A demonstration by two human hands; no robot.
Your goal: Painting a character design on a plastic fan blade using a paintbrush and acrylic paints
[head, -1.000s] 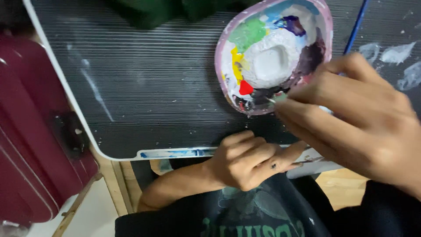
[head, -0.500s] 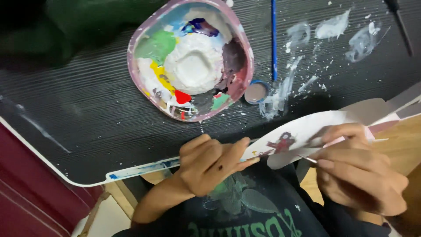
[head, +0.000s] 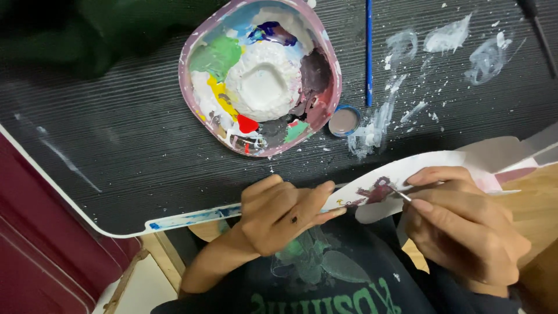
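A person's left hand (head: 279, 212) pins the near end of a thin white cut-out sheet (head: 418, 168) against the edge of the dark ribbed counter (head: 116, 151), its fingers (head: 317, 195) pressed together flat on the paper, while the right hand (head: 459, 227) pinches a fine brush (head: 401, 195) whose tip touches a dark red painted patch (head: 378, 189) on the sheet. The sheet looks light and limp, likely to buckle or smear where wet, so it is best held by its dry white margins. Behind it on the counter sit a pink-rimmed palette bowl (head: 192, 104) crowded with colours, a small blue-rimmed cap (head: 344, 121), a blue-handled brush (head: 368, 52) and smears of white paint (head: 447, 38)
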